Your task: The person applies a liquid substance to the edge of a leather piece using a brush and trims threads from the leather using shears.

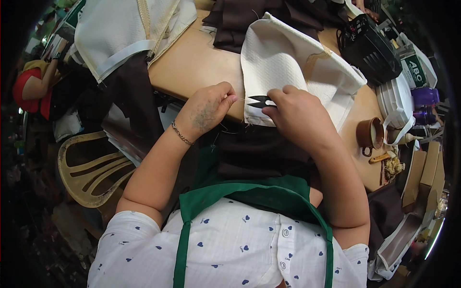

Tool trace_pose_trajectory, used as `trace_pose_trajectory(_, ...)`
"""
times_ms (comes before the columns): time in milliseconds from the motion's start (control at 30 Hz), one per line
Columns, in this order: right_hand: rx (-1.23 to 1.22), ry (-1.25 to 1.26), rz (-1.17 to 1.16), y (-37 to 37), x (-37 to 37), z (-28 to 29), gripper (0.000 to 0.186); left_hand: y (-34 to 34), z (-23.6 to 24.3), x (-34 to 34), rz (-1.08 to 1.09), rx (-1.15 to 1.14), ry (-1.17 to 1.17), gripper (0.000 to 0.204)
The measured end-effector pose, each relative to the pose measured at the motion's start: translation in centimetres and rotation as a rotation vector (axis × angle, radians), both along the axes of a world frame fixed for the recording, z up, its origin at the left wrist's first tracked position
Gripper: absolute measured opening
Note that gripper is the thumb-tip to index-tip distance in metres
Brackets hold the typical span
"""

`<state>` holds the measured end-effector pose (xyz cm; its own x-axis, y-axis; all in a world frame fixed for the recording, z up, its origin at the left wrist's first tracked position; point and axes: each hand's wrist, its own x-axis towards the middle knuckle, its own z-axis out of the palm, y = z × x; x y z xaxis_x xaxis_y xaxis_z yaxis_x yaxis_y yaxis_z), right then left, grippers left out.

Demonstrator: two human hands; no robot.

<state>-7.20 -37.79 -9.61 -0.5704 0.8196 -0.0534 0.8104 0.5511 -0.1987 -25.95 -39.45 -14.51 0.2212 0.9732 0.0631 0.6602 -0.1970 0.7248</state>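
Black thread snips (pixel 260 101) are in my right hand (pixel 300 113), their blades pointing left at the near left corner of a white textured fabric piece (pixel 273 57). My left hand (pixel 206 108) pinches a thin thread (pixel 241 99) that runs from its fingertips toward that corner, beside the snips' tips. The fabric has a tan trim strip and lies partly folded on the tan table (pixel 201 62). Dark brown cloth (pixel 259 153) hangs over the table's near edge and my lap.
More white fabric (pixel 120 33) and dark brown cloth (pixel 235 24) lie around. At right are a black box-shaped device (pixel 372 45), a brown mug (pixel 370 133) and white containers (pixel 396 98). A plastic chair (pixel 93 168) stands at left; a person in red (pixel 36 89) sits beyond.
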Motion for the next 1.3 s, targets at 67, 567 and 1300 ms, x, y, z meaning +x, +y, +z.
trace_pose_trajectory(67, 0.024, -0.017, 0.028, 0.4, -0.7, -0.6, 0.023, 0.1, -0.4, -0.3, -0.029, 0.056, -0.008, 0.015)
trace_pose_trajectory(567, 0.146, 0.096, -0.157, 1.0, 1.5, -2.0, 0.023, -3.1, 0.9, -3.4, 0.019, 0.038, -0.223, 0.011)
trace_pose_trajectory(1300, -0.026, 0.447, -0.818, -7.2, 16.2, -4.4, 0.035, -6.3, -5.6, -8.1, 0.113, -0.290, -0.032, 0.030)
